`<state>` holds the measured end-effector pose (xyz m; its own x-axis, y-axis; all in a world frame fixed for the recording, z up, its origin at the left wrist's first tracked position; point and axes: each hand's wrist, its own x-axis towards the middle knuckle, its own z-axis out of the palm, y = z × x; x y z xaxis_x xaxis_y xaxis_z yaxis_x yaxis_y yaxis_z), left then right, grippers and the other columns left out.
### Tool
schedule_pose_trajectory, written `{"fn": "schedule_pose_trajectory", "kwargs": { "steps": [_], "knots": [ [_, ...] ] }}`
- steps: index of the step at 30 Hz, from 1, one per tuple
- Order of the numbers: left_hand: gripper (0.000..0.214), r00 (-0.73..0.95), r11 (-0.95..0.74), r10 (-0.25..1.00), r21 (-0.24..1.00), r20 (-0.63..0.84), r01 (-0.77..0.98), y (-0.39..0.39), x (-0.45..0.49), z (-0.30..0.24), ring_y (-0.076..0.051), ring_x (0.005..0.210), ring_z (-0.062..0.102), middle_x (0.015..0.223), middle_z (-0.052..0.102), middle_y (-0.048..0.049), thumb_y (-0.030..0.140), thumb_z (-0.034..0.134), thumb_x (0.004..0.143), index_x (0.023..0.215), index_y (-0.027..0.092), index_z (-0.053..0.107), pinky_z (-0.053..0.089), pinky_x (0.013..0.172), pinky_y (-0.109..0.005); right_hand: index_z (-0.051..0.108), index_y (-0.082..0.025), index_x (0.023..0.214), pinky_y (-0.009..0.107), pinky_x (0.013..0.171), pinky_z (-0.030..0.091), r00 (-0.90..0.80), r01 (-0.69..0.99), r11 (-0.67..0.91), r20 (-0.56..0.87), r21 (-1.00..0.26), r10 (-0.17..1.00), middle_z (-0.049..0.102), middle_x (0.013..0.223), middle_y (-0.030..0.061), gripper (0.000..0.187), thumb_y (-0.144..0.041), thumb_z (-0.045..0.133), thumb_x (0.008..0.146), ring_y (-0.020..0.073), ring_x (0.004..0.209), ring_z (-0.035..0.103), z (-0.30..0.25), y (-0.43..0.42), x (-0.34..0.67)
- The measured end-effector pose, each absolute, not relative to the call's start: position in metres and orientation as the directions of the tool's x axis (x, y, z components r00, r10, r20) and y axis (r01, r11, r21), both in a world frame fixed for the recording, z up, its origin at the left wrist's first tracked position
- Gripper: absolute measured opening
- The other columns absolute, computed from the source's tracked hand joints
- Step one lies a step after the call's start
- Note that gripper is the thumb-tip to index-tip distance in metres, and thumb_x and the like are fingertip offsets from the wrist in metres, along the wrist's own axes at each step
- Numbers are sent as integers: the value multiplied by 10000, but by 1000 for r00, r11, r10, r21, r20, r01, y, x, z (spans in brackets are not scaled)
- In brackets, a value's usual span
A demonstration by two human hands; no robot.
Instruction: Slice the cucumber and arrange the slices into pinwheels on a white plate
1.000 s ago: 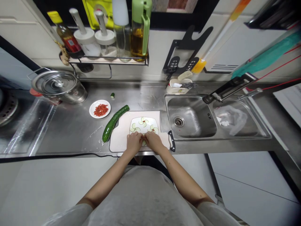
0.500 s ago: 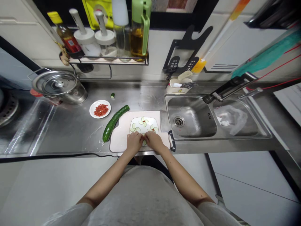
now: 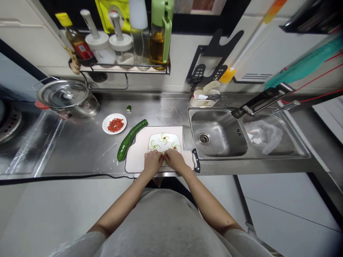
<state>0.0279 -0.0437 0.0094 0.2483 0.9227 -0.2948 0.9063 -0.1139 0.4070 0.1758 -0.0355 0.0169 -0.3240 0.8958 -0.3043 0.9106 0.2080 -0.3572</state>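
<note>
Steel counter (image 3: 85,142), white dish (image 3: 104,125) of red bits (image 3: 115,125), square plate (image 3: 165,146) of slices (image 3: 163,137), hands (image 3: 153,162) curled, grip hidden

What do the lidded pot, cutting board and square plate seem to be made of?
Lidded pot: metal, likely stainless steel; silvery with bright reflections. Cutting board: probably plastic; smooth, pale pink, no visible grain. Square plate: smooth and white, perhaps ceramic, though plastic is possible.

Counter (image 3: 85,150), sink (image 3: 222,142) and pot (image 3: 89,107) look like shiny metal, the pot polished. The board (image 3: 139,153) looks like matt plastic, the square plate (image 3: 166,145) smooth. The cucumber (image 3: 130,141) has glossy skin, the bag (image 3: 272,137) is crinkled clear plastic, the shirt (image 3: 166,221) matt cloth.
</note>
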Motion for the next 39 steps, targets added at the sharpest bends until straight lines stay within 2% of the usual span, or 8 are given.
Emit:
{"fn": "schedule_pose_trajectory", "kwargs": {
  "steps": [6, 21, 29, 35, 39],
  "knots": [
    [190, 243, -111, 924, 401, -296, 909, -44, 28, 8, -230, 989, 541, 956, 616, -56, 326, 495, 886, 924, 254, 666, 328, 843, -376, 605, -179, 866, 252, 686, 328, -324, 911, 214, -290, -352, 901, 604, 921, 70, 176, -225, 447, 927, 165, 846, 502, 12, -34, 176],
    [180, 213, -72, 932, 428, -292, 901, -44, 26, 10, -218, 989, 543, 956, 620, -42, 343, 500, 891, 928, 255, 653, 315, 843, -368, 593, -185, 845, 233, 704, 344, -278, 881, 142, -253, -451, 926, 600, 865, 46, 151, -181, 454, 902, 151, 845, 501, 16, -31, 185],
    [179, 183, -28, 943, 481, -277, 876, -43, 19, 19, -210, 965, 558, 931, 634, -35, 342, 498, 884, 923, 258, 652, 325, 849, -365, 584, -186, 853, 242, 718, 348, -260, 879, 139, -215, -456, 941, 605, 876, 45, 138, -195, 454, 899, 158, 846, 504, 21, -32, 191],
    [164, 29, 72, 983, 525, -181, 848, -29, -10, 29, -194, 943, 573, 934, 654, -28, 345, 517, 870, 901, 254, 651, 342, 848, -341, 567, -191, 825, 247, 701, 350, -203, 875, 99, -174, -474, 964, 604, 830, 34, 131, -206, 453, 889, 161, 810, 516, 28, -30, 203],
    [181, -139, 180, 983, 498, -119, 848, -8, -45, 33, -204, 941, 576, 921, 660, -37, 354, 520, 860, 907, 248, 658, 354, 826, -331, 544, -198, 783, 251, 694, 354, -190, 850, 117, -91, -513, 977, 588, 771, 28, 160, -231, 432, 892, 164, 769, 518, 31, -28, 211]
  ]
}}
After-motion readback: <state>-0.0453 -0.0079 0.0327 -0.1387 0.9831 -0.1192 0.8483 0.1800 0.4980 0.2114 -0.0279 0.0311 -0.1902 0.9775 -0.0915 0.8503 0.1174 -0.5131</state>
